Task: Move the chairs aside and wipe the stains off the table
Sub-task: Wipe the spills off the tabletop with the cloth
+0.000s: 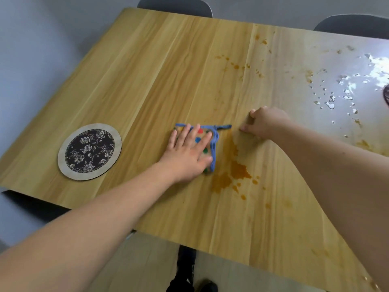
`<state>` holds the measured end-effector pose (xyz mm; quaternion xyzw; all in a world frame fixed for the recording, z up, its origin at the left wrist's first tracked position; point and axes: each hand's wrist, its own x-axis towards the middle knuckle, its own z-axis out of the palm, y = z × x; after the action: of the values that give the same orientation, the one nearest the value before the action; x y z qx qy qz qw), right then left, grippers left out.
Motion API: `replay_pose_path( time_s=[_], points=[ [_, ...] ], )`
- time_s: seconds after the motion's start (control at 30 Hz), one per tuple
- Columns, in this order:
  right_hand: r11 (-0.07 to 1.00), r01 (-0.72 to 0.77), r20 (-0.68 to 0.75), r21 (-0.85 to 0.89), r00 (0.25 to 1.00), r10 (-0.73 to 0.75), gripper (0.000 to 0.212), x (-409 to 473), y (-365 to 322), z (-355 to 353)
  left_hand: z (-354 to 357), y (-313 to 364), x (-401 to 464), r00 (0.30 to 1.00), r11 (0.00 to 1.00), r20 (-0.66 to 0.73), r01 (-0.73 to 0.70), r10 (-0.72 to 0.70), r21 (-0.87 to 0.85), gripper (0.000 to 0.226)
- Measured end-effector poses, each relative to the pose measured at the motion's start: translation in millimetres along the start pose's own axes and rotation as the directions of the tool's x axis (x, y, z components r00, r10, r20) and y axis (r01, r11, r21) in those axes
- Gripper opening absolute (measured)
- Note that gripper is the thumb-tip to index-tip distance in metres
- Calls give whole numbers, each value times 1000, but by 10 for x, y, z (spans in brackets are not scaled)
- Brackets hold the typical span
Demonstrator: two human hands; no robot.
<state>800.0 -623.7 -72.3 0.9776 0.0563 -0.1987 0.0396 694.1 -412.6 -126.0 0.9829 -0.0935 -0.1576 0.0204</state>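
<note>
A small beige cloth (211, 144) with coloured dots and a blue hem lies on the wooden table (160, 66). My left hand (187, 152) presses flat on it, fingers spread. An orange-brown stain (237, 171) pools just right of the cloth, with smaller orange spots (235, 66) scattered farther back. My right hand (265, 124) rests on the table right of the cloth, fingers curled, holding nothing. Two dark chair backs (174, 6) (353, 24) show beyond the far edge.
A round floral-patterned mat (89, 151) lies near the table's left edge. Wet droplets and glare (347, 91) cover the far right of the table. A dark round object (386, 98) peeks in at the right border. Dark shoes (185, 275) stand below the near edge.
</note>
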Motion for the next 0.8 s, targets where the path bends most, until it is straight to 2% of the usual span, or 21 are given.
replay_pose_path(
  time_s=[0.07, 0.13, 0.3, 0.4, 0.5, 0.6, 0.67, 0.8],
  points=[
    [1000, 5, -14, -13, 1000, -5, 67, 12, 2, 15, -25, 56, 271, 999, 999, 12, 46, -46, -26, 69],
    [1000, 6, -22, -13, 1000, -6, 68, 23, 15, 37, -13, 119, 233, 999, 999, -11, 31, -31, -18, 69],
    [1000, 14, -39, -17, 999, -15, 68, 11, 31, 58, 327, 321, -968, 984, 986, -48, -169, 169, 6, 69],
    [1000, 13, -33, -26, 999, -14, 69, -7, 34, 58, 394, 375, -1374, 984, 984, 1, -178, 178, 30, 67],
    [999, 10, -28, -35, 1000, -11, 70, -1, 29, 49, 271, 305, -982, 979, 978, 34, -202, 201, 51, 68],
    [999, -2, -31, -40, 1000, 1, 70, 18, 30, 58, 111, 245, -313, 993, 993, -42, -113, 114, 38, 71],
    [999, -8, -34, -54, 999, 6, 71, 45, 28, 82, 24, 239, 59, 997, 998, -38, -59, 59, 17, 69],
    [998, 7, -34, -62, 999, -9, 72, 56, 53, 94, -48, 298, 173, 998, 998, -34, -53, 54, 20, 67]
  ],
)
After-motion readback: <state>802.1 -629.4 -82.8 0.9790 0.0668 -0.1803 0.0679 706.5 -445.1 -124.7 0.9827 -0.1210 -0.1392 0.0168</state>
